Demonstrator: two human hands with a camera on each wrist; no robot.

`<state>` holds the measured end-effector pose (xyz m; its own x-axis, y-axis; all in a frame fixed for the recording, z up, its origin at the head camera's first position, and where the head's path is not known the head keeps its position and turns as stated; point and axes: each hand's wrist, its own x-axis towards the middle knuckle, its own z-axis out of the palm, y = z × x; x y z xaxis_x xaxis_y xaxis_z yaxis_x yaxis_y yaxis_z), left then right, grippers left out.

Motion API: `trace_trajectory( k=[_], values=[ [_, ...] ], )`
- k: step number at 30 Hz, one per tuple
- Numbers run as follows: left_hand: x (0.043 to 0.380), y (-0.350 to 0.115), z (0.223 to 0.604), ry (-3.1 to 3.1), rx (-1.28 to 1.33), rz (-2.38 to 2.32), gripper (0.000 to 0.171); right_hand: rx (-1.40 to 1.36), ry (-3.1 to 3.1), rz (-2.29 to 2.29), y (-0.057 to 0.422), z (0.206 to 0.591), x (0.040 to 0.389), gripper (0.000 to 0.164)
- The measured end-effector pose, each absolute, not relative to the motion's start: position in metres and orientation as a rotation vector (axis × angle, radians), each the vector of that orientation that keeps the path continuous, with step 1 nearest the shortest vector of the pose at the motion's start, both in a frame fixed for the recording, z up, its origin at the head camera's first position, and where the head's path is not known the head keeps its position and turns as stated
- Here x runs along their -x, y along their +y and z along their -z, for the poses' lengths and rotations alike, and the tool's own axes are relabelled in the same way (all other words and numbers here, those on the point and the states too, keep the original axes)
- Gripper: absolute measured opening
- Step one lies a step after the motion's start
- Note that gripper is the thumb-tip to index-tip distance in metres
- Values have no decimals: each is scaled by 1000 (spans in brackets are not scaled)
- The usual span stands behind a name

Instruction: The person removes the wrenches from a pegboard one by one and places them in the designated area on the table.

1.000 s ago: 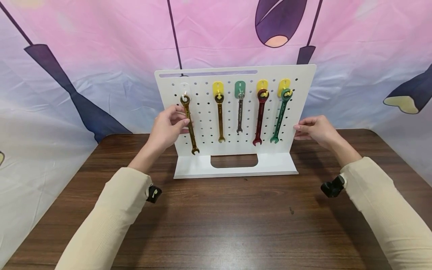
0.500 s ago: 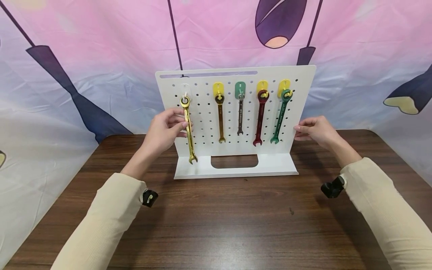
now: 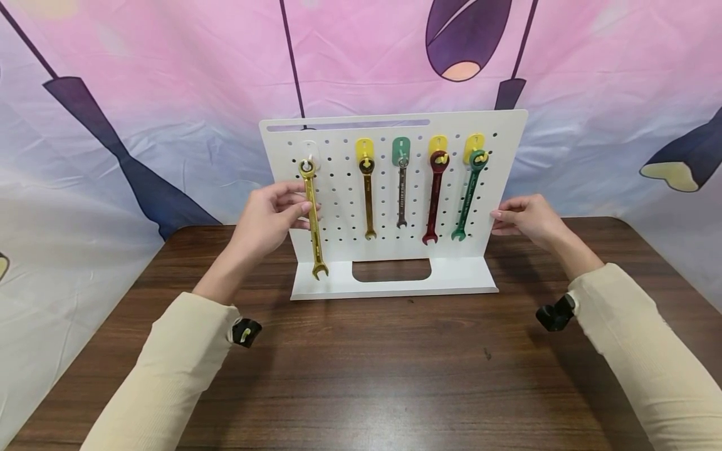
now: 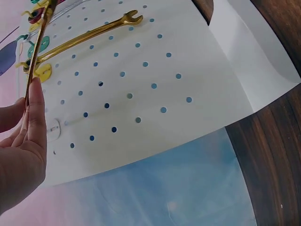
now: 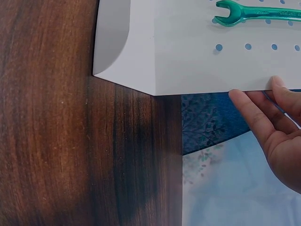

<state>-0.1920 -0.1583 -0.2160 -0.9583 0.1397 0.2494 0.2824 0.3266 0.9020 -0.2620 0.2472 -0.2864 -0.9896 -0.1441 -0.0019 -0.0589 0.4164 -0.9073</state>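
My left hand (image 3: pixel 267 219) pinches a gold combination wrench (image 3: pixel 314 219) between thumb and fingers at mid-shaft. Its ring end sits just in front of the clear hook (image 3: pixel 309 152) at the board's left; whether ring and hook touch I cannot tell. The open end points down, away from the white pegboard (image 3: pixel 344 250). In the left wrist view this wrench (image 4: pixel 40 44) stands off the board, its ring end hidden. My right hand (image 3: pixel 530 216) grips the pegboard's right edge, with the thumb at the front, as the right wrist view shows the hand (image 5: pixel 277 127) too.
On the board hang a second gold wrench (image 3: pixel 369 200), a small silver wrench (image 3: pixel 402 194), a dark red wrench (image 3: pixel 434 200) and a green wrench (image 3: pixel 467 197), on yellow and green hooks. The board's base stands on a brown wooden table (image 3: pixel 383 363), before a patterned cloth (image 3: pixel 197 75).
The gold wrench in my left hand has come slightly down and toward me, its open end now lower and off the board. My right hand has stayed at the board's edge.
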Motion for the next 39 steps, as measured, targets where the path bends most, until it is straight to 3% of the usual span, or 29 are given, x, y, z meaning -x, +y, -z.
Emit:
trace_trajectory(
  k=[20,29,39],
  values=[
    [180,-154,204,-2483,356,1774,32,180,2558,1668,247,286,262,31],
    [180,-142,223,-2538,430,1910,25,177,2558,1662,248,286,262,31],
    [180,-112,256,-2585,311,2104,21,178,2555,1658,248,287,263,32]
  ],
)
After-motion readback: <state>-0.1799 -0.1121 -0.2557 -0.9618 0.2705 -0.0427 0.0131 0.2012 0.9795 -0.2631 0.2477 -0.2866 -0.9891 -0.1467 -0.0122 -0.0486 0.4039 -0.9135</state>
